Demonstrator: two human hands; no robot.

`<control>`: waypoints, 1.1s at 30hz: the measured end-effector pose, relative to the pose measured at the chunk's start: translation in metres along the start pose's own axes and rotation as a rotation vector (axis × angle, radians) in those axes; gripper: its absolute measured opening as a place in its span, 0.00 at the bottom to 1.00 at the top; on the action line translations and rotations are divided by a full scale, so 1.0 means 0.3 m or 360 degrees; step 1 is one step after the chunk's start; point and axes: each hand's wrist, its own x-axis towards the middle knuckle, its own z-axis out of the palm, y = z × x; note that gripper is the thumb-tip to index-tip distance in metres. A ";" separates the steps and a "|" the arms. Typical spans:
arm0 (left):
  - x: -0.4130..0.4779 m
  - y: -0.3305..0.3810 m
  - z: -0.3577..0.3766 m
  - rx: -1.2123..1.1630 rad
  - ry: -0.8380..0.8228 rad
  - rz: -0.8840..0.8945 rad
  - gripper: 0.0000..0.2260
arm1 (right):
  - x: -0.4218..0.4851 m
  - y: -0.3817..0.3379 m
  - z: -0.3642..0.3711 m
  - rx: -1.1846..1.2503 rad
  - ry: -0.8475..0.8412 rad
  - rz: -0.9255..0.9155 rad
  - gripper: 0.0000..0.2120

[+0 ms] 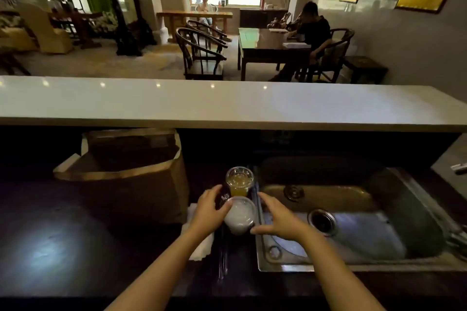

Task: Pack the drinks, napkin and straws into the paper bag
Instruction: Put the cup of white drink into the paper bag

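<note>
Two lidded plastic cups stand on the dark counter between the bag and the sink: a white milky drink (240, 216) nearest me and a yellow drink (239, 182) just behind it. My left hand (211, 209) touches the white cup's left side, fingers curled against it. On the cup's right, my right hand (276, 219) is spread, its thumb near the cup's base. An open brown paper bag (141, 184) stands to the left. A white napkin (202, 245) lies under my left forearm. Dark straws (223, 257) lie on the counter beside it.
A steel sink (353, 230) with two drains lies right of the cups. A raised pale bar top (227, 103) runs across above the work counter. Beyond it are chairs, tables and two seated people.
</note>
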 end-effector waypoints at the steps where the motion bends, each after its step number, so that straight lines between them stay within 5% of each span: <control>1: -0.007 -0.007 0.014 -0.0147 -0.0042 -0.0087 0.28 | 0.004 0.004 0.023 0.0021 -0.0011 0.0021 0.51; 12: 0.001 -0.105 0.093 -0.0384 -0.0404 -0.0109 0.36 | 0.071 0.023 0.183 0.0311 0.0160 0.0050 0.54; 17: 0.005 -0.121 0.125 -0.0518 -0.0420 -0.0053 0.33 | 0.083 0.031 0.224 0.0573 0.0422 0.0047 0.39; 24: -0.018 -0.095 0.093 -0.0714 -0.0532 -0.0026 0.34 | 0.065 -0.014 0.186 0.0646 0.0497 -0.0044 0.37; 27: -0.028 -0.058 0.038 -0.0655 -0.0616 0.0101 0.44 | 0.057 -0.069 0.109 0.0604 0.0471 -0.0099 0.38; 33: -0.046 0.090 -0.046 -0.0627 -0.0159 0.0349 0.50 | 0.048 -0.263 -0.072 0.0334 0.0375 -0.0223 0.42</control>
